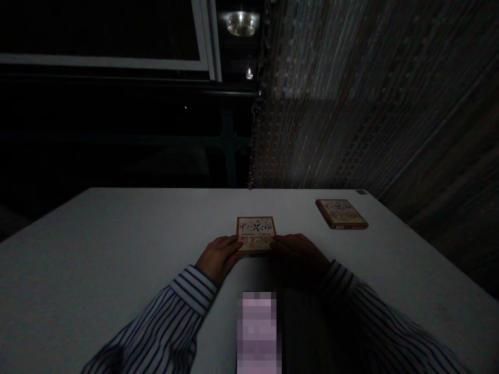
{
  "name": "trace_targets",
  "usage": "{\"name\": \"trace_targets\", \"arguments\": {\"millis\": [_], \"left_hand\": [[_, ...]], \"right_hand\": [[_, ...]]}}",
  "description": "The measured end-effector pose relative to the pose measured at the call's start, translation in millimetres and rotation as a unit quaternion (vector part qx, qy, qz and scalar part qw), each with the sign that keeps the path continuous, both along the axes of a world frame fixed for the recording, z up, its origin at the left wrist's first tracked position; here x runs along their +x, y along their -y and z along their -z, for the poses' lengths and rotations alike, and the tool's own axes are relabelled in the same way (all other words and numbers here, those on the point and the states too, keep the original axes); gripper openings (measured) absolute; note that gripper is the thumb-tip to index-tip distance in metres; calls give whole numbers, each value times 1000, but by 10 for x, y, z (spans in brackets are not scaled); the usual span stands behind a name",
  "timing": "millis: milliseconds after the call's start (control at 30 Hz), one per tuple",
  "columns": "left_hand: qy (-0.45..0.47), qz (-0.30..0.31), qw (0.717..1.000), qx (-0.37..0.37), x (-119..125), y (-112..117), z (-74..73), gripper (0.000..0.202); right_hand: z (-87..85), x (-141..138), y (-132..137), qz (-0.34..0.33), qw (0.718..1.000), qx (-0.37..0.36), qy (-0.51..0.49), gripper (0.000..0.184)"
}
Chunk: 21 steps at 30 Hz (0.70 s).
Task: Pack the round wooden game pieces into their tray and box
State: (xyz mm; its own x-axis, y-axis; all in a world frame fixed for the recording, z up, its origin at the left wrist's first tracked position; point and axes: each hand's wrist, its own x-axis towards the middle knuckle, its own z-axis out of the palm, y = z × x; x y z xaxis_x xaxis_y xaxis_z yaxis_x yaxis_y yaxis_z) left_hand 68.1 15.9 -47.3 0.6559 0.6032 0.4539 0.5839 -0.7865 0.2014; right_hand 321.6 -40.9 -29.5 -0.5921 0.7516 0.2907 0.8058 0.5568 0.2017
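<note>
A flat Chinese chess box [256,234] with a brown border and printed lettering is at the middle of the white table [136,228]. My left hand [219,255] grips its left edge, thumb over the top and fingers along the side. On the opposite edge, my right hand [300,252] has its fingers closed against the box; much of that hand is in shadow. Whether the box rests fully on the table or is slightly raised, I cannot tell. Farther back on the right lies a second, similar Chinese chess box [342,213], apart from both hands.
Close to my body, a phone-like object [259,332] with a blurred pink screen is below the hands. A hanging string curtain [331,104] borders the table's far right side. Behind the far edge are a dark window frame [206,41] and a round lamp [241,24].
</note>
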Motion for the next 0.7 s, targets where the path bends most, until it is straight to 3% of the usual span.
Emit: {"name": "trace_targets", "arguments": {"millis": [700], "left_hand": [[-33,-13,999,-15,24,27,-59,30]], "right_hand": [[7,27,-51,17,998,-35,-58,28]]}}
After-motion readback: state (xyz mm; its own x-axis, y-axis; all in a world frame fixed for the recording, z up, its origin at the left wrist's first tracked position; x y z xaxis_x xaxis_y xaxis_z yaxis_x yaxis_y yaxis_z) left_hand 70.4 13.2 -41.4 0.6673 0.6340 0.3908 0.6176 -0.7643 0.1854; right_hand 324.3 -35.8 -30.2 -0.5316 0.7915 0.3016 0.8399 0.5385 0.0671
